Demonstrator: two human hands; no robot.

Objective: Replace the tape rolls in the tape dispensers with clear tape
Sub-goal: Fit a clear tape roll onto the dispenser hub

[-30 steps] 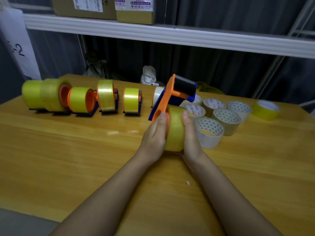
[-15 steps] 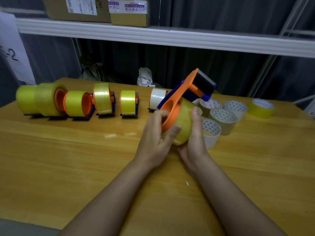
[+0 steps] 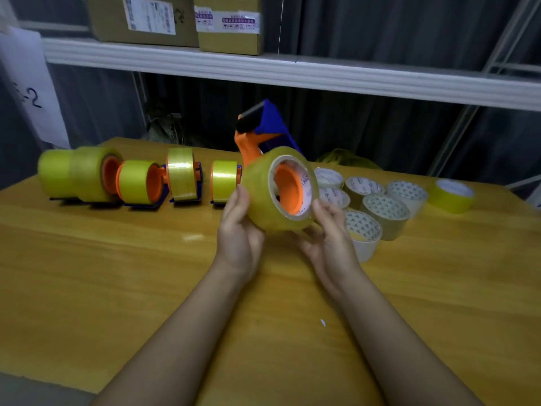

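Turned since half a second ago, the tape dispenser [image 3: 263,133] now shows its orange hub [image 3: 288,189] toward the camera, and its blue cutter end points up and back instead of off to the right. Both hands hold it above the desk [image 3: 117,273]. The left hand [image 3: 238,230] curls against the left flank of the yellow tape roll [image 3: 260,194] seated on that hub, thumb up along the roll's outer face. The right hand [image 3: 330,238] cups the roll from below and to the right, fingertips pinching its near rim.

Just beyond the right hand, a cluster of clear tape rolls [image 3: 386,209] lies flat on the desk, their cardboard cores facing up; farther right sits one yellow roll [image 3: 452,196] on its own. To the left of the left hand, a row of loaded dispensers [image 3: 140,183] stands in line, each carrying yellow tape. Behind everything runs a white shelf [image 3: 292,71] with cardboard boxes [image 3: 175,19] on it.
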